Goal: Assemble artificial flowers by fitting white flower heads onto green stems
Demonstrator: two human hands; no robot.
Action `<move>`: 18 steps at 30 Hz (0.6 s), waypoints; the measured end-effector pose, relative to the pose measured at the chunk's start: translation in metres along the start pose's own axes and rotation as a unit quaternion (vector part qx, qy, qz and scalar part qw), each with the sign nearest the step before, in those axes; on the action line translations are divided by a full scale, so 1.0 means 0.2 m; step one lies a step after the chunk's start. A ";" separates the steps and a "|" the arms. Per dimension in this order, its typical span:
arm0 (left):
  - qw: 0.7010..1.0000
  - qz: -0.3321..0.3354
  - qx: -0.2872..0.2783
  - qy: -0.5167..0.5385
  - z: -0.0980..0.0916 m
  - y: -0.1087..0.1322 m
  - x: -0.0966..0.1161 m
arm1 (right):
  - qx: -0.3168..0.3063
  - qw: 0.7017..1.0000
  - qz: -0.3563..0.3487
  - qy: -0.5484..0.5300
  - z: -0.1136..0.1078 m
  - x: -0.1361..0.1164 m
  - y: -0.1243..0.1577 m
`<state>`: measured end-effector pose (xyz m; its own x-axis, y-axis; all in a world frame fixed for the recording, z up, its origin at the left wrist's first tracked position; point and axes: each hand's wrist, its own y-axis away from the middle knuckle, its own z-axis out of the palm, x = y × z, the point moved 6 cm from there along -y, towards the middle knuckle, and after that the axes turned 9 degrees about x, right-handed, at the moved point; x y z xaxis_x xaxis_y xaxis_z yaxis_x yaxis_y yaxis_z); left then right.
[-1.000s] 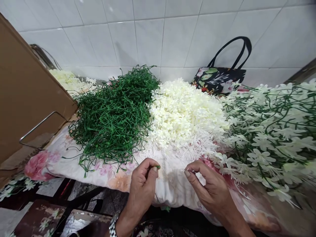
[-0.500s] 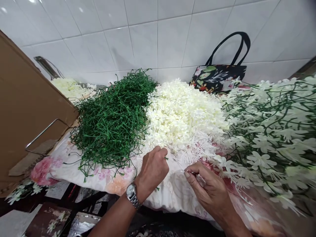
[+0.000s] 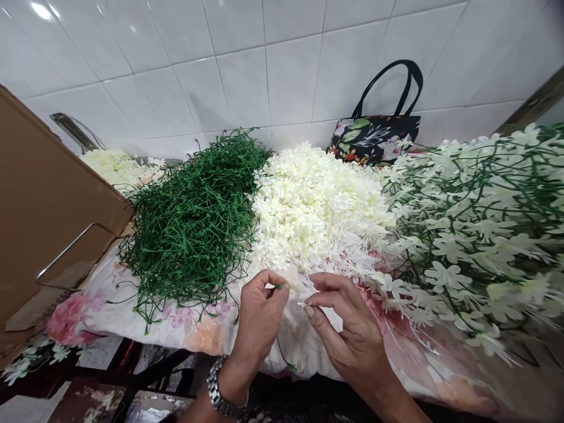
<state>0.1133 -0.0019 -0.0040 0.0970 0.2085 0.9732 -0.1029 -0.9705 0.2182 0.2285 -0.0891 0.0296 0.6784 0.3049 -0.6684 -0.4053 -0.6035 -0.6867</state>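
Note:
My left hand (image 3: 263,308), with a metal watch at the wrist, pinches a thin green stem (image 3: 282,348) that hangs below the fingers. Close by on the right, my right hand (image 3: 346,320) pinches a small white piece (image 3: 303,304) between thumb and index finger. A heap of green stems (image 3: 194,223) lies left of the hands. Behind them is a pile of cream-white petals (image 3: 312,205), with thin white stamens (image 3: 348,244) at its front edge. White flowers on green stems (image 3: 476,235) are heaped at the right.
A floral cloth (image 3: 154,323) covers the work surface. At the left stands a cardboard box (image 3: 48,205) beside a bent metal wire (image 3: 66,251). A black floral bag (image 3: 374,138) leans against the tiled wall (image 3: 238,82). More pale petals (image 3: 112,167) lie at the back left.
My hands have come closer together. The left wrist has turned, so its thumb, fingertips and the hanging stem now show. The whole view has shifted slightly.

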 end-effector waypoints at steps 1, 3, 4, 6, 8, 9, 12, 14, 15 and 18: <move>1.000 -0.014 0.000 0.019 0.00 0.02 -0.01 | 0.008 1.000 -0.009 0.005 0.01 0.00 0.00; 0.998 -0.033 -0.005 0.048 0.01 0.05 -0.02 | 0.013 1.000 -0.023 0.011 0.03 0.00 0.01; 0.997 -0.040 -0.011 0.059 0.01 0.06 -0.03 | 0.013 1.000 -0.025 0.014 0.03 0.00 0.01; 0.996 -0.051 -0.021 0.076 0.01 0.08 -0.03 | 0.008 1.000 -0.026 0.016 0.04 0.01 0.02; 0.994 -0.058 -0.026 0.090 0.01 0.09 -0.04 | 0.003 1.000 -0.021 0.015 0.04 0.01 0.02; 0.993 -0.060 -0.027 0.097 0.01 0.09 -0.04 | 0.002 1.000 -0.019 0.014 0.04 0.01 0.02; 0.992 -0.060 -0.029 0.109 -0.01 0.10 -0.05 | -0.006 1.000 -0.012 0.006 0.05 0.00 0.01; 0.991 -0.053 -0.034 0.115 -0.02 0.10 -0.05 | -0.014 1.000 -0.014 -0.004 0.05 -0.01 0.01; 0.991 -0.050 -0.038 0.119 -0.02 0.10 -0.05 | -0.017 1.000 -0.016 -0.007 0.05 -0.02 0.01; 0.987 -0.063 -0.050 0.142 -0.03 0.10 -0.06 | -0.025 0.999 -0.021 -0.010 0.05 -0.02 0.01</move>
<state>0.1050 -0.0241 -0.0114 -0.1649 0.3654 0.9161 -0.2063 -0.9211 0.3302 0.2179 -0.0846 0.0281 0.6816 0.3458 -0.6449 -0.3443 -0.6260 -0.6997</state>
